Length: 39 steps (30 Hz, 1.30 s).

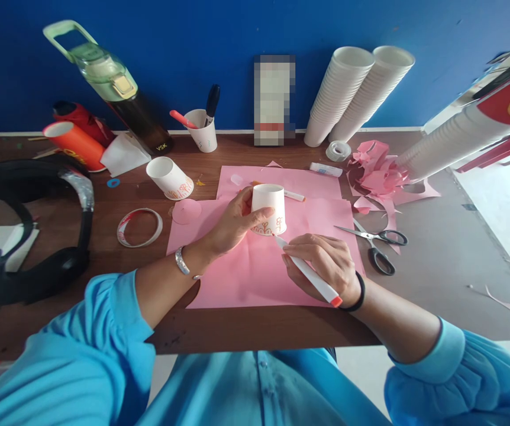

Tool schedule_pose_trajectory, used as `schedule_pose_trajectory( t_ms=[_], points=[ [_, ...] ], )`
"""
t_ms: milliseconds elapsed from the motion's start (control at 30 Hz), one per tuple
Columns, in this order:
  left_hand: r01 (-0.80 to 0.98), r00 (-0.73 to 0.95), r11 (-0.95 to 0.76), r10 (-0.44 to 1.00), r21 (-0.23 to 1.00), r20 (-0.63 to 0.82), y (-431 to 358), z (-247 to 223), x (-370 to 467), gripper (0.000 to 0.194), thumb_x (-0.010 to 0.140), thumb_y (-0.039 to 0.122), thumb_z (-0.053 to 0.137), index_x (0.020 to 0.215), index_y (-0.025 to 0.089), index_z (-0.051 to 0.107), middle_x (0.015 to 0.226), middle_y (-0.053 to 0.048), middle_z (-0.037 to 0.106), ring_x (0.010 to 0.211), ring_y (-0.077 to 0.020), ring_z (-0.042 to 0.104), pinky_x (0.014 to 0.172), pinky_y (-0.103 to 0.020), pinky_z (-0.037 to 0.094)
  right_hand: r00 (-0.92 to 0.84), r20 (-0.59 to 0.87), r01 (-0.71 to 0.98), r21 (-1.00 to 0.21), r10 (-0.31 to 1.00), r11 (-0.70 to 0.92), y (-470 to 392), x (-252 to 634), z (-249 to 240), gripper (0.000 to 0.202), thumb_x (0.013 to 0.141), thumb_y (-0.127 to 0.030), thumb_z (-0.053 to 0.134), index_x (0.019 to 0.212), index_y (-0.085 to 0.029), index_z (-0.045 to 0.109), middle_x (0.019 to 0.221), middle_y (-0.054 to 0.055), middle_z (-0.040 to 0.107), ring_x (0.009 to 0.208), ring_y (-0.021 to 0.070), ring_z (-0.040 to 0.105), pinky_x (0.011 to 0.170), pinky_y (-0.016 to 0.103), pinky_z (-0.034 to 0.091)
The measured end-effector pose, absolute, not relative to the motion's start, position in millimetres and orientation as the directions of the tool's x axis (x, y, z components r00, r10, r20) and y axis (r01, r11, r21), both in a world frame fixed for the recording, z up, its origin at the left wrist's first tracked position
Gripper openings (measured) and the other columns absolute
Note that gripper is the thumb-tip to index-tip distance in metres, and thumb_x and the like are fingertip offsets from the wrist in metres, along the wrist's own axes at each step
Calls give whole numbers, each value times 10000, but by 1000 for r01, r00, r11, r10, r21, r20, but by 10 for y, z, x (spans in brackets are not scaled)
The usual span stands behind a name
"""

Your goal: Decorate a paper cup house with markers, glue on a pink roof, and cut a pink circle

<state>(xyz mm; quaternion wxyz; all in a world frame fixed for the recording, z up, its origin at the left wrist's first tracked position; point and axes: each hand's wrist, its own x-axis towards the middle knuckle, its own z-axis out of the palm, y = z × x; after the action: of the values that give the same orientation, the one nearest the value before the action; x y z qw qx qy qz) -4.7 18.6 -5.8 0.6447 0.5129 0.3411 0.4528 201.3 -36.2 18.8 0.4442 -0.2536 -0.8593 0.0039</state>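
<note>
My left hand (pixel 236 220) holds a white paper cup (pixel 267 201) over pink paper (pixel 255 272), its thumb across the cup's side. Orange-red drawings of flowers run along the cup's lower edge. In my right hand (pixel 326 266) is a white marker (pixel 315 279) with an orange-red end; its tip is at the cup's lower rim. Another white cup (pixel 166 173), with similar drawings, lies tilted to the left. A marker cap (pixel 236 179) and a second white marker (pixel 294 196) rest on the pink paper behind the held cup.
Scissors (pixel 374 239) and pink scraps (pixel 379 171) lie right of the paper. Stacked cups (pixel 341 89), a cup of pens (pixel 204 139) and a bottle (pixel 117 89) are at the back. Left are a tape ring (pixel 139 228) and a black headset (pixel 75 254).
</note>
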Motion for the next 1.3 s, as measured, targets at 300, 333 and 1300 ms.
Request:
schedule_pose_trajectory(
  t_ms=[300, 333, 1300],
  points=[
    [-252, 372, 104, 928, 962, -3, 171, -34, -45, 413, 868, 434, 785, 1187, 218, 636, 1104, -57, 611, 976, -201, 592, 842, -345, 532, -478, 752, 452, -233, 454, 861, -340, 2025, 195, 179, 909, -51, 655, 1016, -182, 597, 739, 38, 726, 638, 163, 722, 592, 255, 591],
    [-253, 369, 107, 929, 962, -6, 175, -43, -48, 417, 866, 434, 788, 1190, 219, 636, 1108, -57, 611, 982, -202, 591, 847, -346, 530, -481, 746, 455, -236, 460, 859, -342, 2023, 194, 175, 912, -53, 650, 1014, -185, 597, 736, 34, 726, 634, 160, 720, 589, 253, 588],
    [-364, 356, 149, 934, 919, -10, 185, -29, -54, 429, 839, 440, 778, 1183, 214, 657, 1102, -78, 673, 972, -221, 616, 833, -366, 537, -460, 772, 456, -218, 439, 863, -346, 2056, 240, 215, 917, -80, 636, 1080, -209, 578, 759, 16, 720, 635, 149, 716, 579, 248, 589]
  ],
)
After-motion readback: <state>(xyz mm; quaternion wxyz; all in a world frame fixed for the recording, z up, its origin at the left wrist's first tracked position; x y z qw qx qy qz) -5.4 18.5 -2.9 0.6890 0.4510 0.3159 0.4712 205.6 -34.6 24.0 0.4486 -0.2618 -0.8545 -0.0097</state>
